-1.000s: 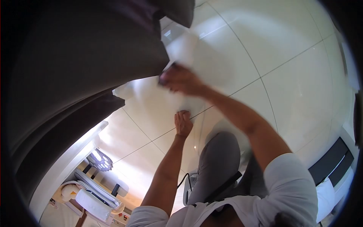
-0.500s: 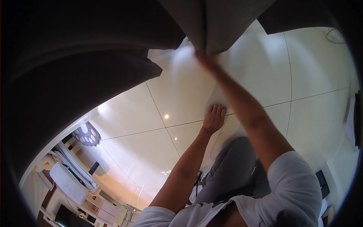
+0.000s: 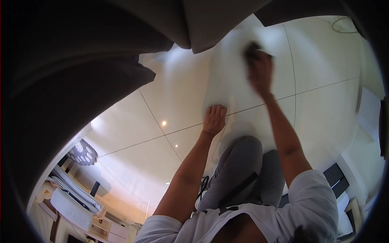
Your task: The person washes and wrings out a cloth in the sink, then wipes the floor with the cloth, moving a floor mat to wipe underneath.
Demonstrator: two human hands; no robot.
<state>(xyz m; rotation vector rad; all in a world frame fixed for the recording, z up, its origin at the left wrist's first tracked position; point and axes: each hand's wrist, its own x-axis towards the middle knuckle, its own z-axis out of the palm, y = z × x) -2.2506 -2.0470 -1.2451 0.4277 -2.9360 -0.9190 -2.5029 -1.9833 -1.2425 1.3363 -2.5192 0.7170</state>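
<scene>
My left hand [image 3: 214, 119] rests on the pale tiled floor [image 3: 247, 101], its fingers curled down and held together with no object showing in them. Farther out and to the right, my right hand [image 3: 261, 75] is clasped around a dark object [image 3: 253, 50] low over the floor. Motion blurs both hand and object, so I cannot tell what kind of thing it is, nor whether it touches the tiles. Grey-trousered legs [image 3: 243, 162] are folded beneath me, between my two arms.
Large dark folds [image 3: 81, 28] hang across the top and left. A looped cable [image 3: 344, 26] lies at the upper right. To the left are a grey spotted mat [image 3: 83, 152] and a shelf unit [image 3: 109, 229]. A dark cord [image 3: 204, 184] shows beside my leg.
My right hand has swung right, out from beside the dark folds, and the dark object in it now shows. The left hand stays on the floor while the view has shifted slightly.
</scene>
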